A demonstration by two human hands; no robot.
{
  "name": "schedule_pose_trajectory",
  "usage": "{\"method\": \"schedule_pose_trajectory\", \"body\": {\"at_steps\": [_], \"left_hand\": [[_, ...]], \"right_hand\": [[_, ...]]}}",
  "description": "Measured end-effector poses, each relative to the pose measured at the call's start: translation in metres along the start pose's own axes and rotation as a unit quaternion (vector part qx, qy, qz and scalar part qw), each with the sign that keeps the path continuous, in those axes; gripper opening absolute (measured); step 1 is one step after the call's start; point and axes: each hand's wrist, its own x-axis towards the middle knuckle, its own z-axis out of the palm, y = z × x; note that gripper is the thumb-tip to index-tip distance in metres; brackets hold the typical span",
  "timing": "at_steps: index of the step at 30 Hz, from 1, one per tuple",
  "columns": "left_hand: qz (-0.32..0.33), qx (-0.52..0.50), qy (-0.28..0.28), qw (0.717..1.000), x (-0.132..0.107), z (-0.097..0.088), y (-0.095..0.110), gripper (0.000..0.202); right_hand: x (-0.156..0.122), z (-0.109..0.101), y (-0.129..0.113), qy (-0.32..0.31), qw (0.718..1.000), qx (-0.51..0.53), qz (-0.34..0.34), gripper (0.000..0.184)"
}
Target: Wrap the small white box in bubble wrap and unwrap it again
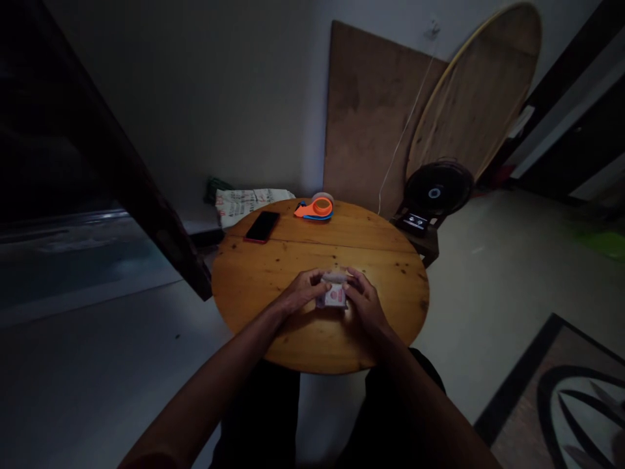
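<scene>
A small white box with pink print (pixel 334 295) is held between both hands, low over the near half of the round wooden table (pixel 307 339). My left hand (pixel 303 291) grips its left side, the thumb lying on the front face. On the other side my right hand (pixel 364 299) has its thumb near the box's upper right corner and its fingers curled behind. The box's top edge looks pale and may be a raised flap; dim light leaves this unclear. The fingertips behind the box are partly hidden.
An orange and blue tape dispenser (pixel 319 208) lies at the table's far edge, with a red-edged phone (pixel 262 227) to its left. Behind them is a printed white sack (pixel 244 204). A black fan (pixel 437 189) stands to the right, before a leaning round board (pixel 481 91).
</scene>
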Motion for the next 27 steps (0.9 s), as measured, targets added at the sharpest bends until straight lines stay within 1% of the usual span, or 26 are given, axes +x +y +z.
{"method": "schedule_pose_trajectory", "body": {"at_steps": [2, 4, 7, 9, 11, 14, 18, 21, 23, 27], "left_hand": [[-0.004, -0.006, -0.002, 1.000, 0.001, -0.001, -0.002, 0.055], [-0.005, -0.016, -0.008, 1.000, 0.002, -0.001, -0.003, 0.061], [-0.012, -0.037, -0.005, 0.999, 0.002, 0.001, -0.001, 0.072], [-0.018, -0.046, -0.005, 0.999, 0.003, 0.003, -0.001, 0.077], [-0.021, -0.052, -0.008, 0.998, 0.003, 0.004, -0.001, 0.079], [-0.018, -0.054, -0.011, 0.998, 0.004, 0.003, -0.003, 0.076], [-0.003, -0.047, -0.027, 0.999, 0.003, 0.002, 0.000, 0.067], [-0.003, -0.036, -0.047, 0.998, 0.001, 0.003, 0.007, 0.061], [-0.007, -0.034, -0.054, 0.998, 0.000, 0.004, 0.010, 0.056], [-0.008, -0.005, -0.042, 0.999, 0.001, 0.002, 0.008, 0.046]], "right_hand": [[0.002, -0.002, -0.001, 0.014, 0.999, -0.026, -0.013, 0.051], [0.006, -0.005, -0.004, 0.013, 0.999, -0.032, -0.016, 0.047], [0.017, -0.010, -0.011, -0.021, 0.998, -0.047, -0.030, 0.039], [0.025, -0.011, -0.019, -0.043, 0.994, -0.091, -0.048, 0.028], [0.033, -0.012, -0.026, -0.055, 0.987, -0.140, -0.054, 0.022], [0.041, -0.009, -0.033, -0.070, 0.982, -0.171, -0.040, 0.023], [0.039, -0.003, -0.037, -0.104, 0.981, -0.161, -0.037, 0.024], [0.033, -0.001, -0.037, -0.110, 0.976, -0.177, -0.055, 0.025], [0.030, -0.001, -0.035, -0.100, 0.971, -0.207, -0.071, 0.023], [0.025, 0.001, -0.029, -0.073, 0.946, -0.286, -0.136, 0.019]]}}
